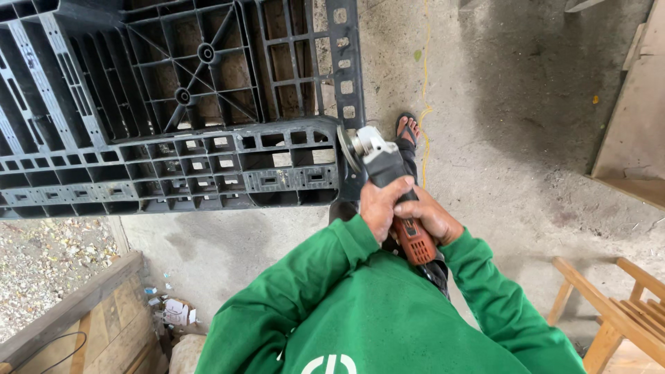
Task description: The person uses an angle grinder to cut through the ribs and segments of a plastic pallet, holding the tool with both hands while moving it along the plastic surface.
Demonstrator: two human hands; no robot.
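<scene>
Concrete floor [526, 138] — grey, stained, dusty, with a darker patch toward the upper right. Wooden chair [616, 312] at lower right. Plank wall [104, 325] at lower left, litter [173, 308] just beside it; gravel [48, 266] beyond. Board [634, 118] along right edge — daylight, even.

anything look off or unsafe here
Yes. Both bare hands, left and right, grip an angle grinder whose disc sits at the edge of a black plastic pallet. No gloves, and the foot just beyond the disc wears only an open sandal.
</scene>
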